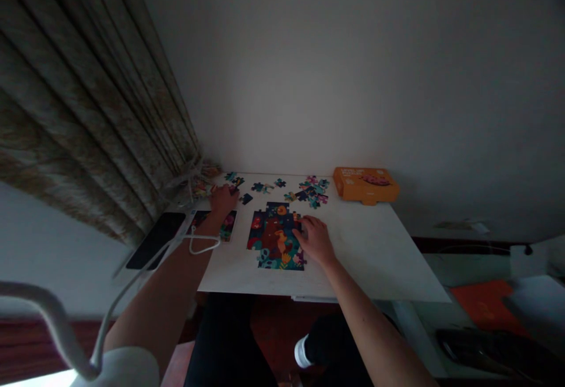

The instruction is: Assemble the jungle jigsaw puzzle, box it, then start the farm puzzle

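A partly joined colourful jigsaw [273, 237] lies in the middle of the white table [375, 251]. My right hand [314, 237] rests on its right edge, fingers curled down onto the pieces. My left hand [223, 199] reaches to the far left of the table, fingers bent over loose pieces [236, 182]; whether it grips one is hidden. More loose pieces [312, 191] lie in a heap at the back, right of centre. A small joined strip [227, 226] sits beside my left wrist.
An orange puzzle box [365, 184] stands at the back right of the table. A dark phone [155, 239] lies at the left edge with a white cable [200, 247] looping near it. A curtain [88, 128] hangs at left. My legs show below the table's front edge.
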Tool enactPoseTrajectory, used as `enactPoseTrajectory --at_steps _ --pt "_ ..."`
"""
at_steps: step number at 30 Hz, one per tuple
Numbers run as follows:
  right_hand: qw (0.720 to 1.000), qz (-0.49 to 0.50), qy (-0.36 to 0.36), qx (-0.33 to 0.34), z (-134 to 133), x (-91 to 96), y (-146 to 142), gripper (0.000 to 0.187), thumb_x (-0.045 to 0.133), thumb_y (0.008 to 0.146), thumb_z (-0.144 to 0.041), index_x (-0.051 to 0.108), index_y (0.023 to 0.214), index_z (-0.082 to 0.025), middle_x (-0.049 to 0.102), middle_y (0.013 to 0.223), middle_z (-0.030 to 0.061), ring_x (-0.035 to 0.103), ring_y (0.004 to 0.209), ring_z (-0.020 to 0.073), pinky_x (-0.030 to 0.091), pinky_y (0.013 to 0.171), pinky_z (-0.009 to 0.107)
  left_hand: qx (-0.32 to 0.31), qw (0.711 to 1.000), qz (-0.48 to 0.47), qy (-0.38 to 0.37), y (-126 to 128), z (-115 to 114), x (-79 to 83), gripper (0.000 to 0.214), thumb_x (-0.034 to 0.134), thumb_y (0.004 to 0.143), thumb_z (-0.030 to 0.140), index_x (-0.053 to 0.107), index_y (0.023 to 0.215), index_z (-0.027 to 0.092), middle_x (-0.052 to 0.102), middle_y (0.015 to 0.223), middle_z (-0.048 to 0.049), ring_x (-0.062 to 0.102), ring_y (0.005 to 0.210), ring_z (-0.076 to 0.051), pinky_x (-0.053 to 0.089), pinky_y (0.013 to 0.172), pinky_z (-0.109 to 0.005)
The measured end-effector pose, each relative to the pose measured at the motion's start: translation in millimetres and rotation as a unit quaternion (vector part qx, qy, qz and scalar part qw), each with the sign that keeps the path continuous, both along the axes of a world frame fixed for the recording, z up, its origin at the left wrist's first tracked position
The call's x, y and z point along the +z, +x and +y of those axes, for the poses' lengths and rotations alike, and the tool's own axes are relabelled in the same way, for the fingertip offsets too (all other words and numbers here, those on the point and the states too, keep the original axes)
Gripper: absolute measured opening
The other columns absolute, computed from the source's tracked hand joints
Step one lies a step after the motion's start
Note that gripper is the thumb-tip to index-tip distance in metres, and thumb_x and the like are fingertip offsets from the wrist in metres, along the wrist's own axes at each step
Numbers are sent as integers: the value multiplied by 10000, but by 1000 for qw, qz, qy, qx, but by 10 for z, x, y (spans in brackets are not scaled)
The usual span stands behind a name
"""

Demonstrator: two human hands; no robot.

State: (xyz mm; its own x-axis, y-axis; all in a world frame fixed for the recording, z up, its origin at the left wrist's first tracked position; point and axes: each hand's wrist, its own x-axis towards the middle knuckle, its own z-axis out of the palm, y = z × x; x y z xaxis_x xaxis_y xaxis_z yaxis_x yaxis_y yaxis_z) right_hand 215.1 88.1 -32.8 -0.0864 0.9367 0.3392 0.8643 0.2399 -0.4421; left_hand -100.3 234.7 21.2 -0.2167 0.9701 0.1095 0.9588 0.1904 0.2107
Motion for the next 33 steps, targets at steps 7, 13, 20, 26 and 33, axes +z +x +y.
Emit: enactPoseTrajectory --at_steps 7,13,20,26,33 --pt "1000 -4 6 2 -7 12 -2 296 620 980 -394 707 1203 -220 696 1265 124 596 1241 287 432 1071 447 50 998 -30 -5 79 135 26 407 645 868 344 666 1230 158 697 1283 -221 570 1303 -408 462 1022 -531" --pt "1000 -5 -1 -3 -13 40 -9 300 609 986 -406 707 1192 -211 692 1271 132 595 1238 282 430 1072 444 65 994 -82 18 88 66 13 518 690 826 313 596 1316 175 693 1300 -188 573 1311 -364 468 1038 -481" --pt "1000 1 -8 5 -22 66 -7 306 620 981 -413 702 1197 -212 688 1277 124 592 1235 278 427 1071 446 -17 1000 -24 -2 57 -91 -40 354 580 906 343 692 1204 186 726 1235 -159 638 1218 -337 472 1017 -452" --pt "1000 -5 -5 24 -43 89 0 339 656 961 -422 698 1241 -235 686 1279 120 588 1235 290 435 1055 456 -81 997 2 -1 159 -122 -60 373 467 979 372 721 1199 212 719 1266 -141 628 1218 -337 429 1072 -498" --pt "1000 2 -12 22 -41 84 -8 347 679 949 -421 705 1238 -230 688 1289 121 582 1255 298 423 1080 472 -90 996 -1 28 72 264 -35 417 500 972 345 646 1279 104 602 1403 -221 556 1295 -315 399 1117 -414"
